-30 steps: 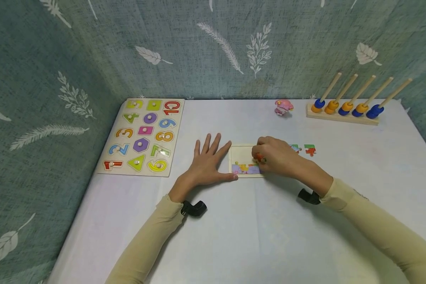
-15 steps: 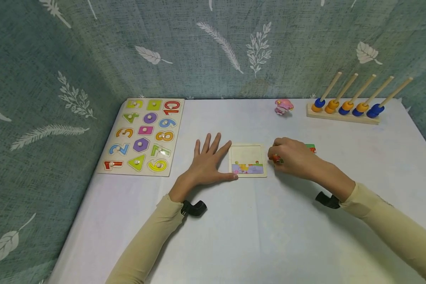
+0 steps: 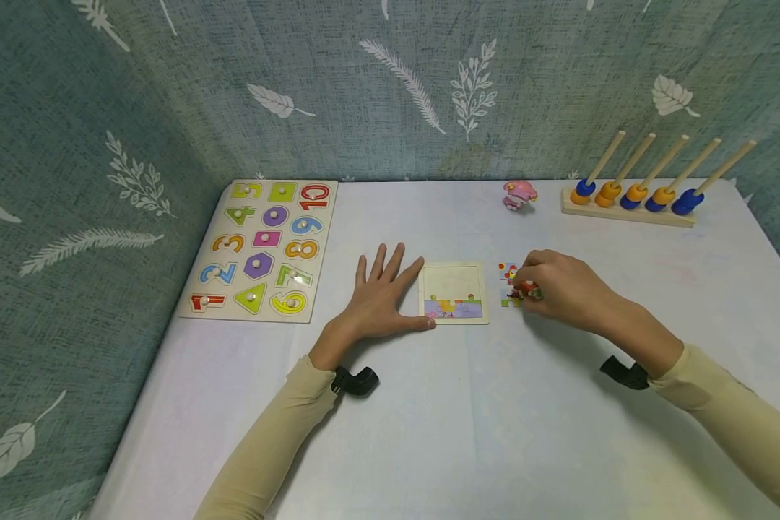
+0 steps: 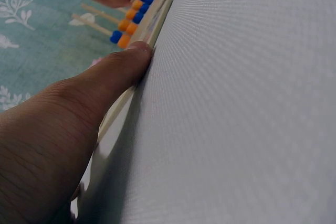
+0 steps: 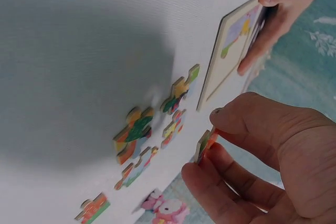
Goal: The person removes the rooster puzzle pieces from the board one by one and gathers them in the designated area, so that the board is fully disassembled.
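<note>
My left hand point(image 3: 378, 307) lies with fingers spread at the left side of a shallow wooden puzzle tray point(image 3: 485, 292), its thumb resting on the tray's edge. Along the bottom of the tray lies a row of purple and yellow jigsaw pieces point(image 3: 461, 310); bare wood shows above them. To the right, my right hand point(image 3: 562, 289) pinches a red and green jigsaw piece point(image 5: 202, 148) between thumb and fingers, held above the table. Below it several loose jigsaw pieces point(image 5: 137, 129) lie on the cloth, partly covered by the hand in the head view.
A number-and-shape peg board point(image 3: 276, 278) lies at the left. At the back stand a small pink figurine point(image 3: 518, 196) and a wooden bead stacker point(image 3: 627, 209) with blue and orange beads on upright rods. A leaf-patterned cloth point(image 3: 390, 87) hangs behind the white table.
My right hand has moved rightward from over the tray to above the loose pieces, carrying the jigsaw piece along. The left hand and the tray stay where they were.
</note>
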A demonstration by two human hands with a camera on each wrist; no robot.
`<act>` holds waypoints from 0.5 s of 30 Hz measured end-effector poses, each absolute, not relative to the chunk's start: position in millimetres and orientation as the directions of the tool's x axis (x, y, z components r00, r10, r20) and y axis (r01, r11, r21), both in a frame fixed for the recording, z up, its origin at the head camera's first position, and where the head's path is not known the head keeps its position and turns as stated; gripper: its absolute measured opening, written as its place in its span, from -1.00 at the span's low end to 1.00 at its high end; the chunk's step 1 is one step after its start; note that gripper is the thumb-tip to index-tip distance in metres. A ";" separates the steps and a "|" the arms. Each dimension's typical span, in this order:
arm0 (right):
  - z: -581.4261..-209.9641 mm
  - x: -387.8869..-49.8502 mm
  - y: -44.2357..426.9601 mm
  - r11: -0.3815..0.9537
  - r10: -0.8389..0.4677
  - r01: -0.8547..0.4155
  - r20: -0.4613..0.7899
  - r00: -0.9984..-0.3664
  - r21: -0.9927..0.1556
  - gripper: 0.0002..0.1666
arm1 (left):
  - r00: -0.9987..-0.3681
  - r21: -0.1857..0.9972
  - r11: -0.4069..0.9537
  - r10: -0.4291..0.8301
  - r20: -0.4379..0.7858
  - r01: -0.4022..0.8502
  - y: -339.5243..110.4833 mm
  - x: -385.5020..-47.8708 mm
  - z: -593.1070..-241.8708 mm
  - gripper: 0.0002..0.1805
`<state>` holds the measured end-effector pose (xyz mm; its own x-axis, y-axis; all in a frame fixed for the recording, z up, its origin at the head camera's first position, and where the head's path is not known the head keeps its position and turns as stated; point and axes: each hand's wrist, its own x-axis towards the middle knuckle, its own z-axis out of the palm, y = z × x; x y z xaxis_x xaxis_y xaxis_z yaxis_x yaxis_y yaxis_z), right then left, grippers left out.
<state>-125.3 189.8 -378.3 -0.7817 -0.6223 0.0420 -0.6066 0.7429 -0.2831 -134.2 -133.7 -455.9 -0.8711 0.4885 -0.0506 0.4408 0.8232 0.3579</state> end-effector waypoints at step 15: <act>-378.7 -117.3 212.1 0.782 -0.564 -0.552 0.049 -0.824 -0.291 -0.74 | -0.871 0.358 0.823 0.489 -0.054 0.440 -134.3 -134.8 -456.2 0.22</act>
<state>-117.3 212.1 -378.7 -0.8243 -0.5639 0.0495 -0.5521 0.7815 -0.2906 -134.8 -134.3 -456.2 -0.8706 0.4890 -0.0541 0.4401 0.8233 0.3583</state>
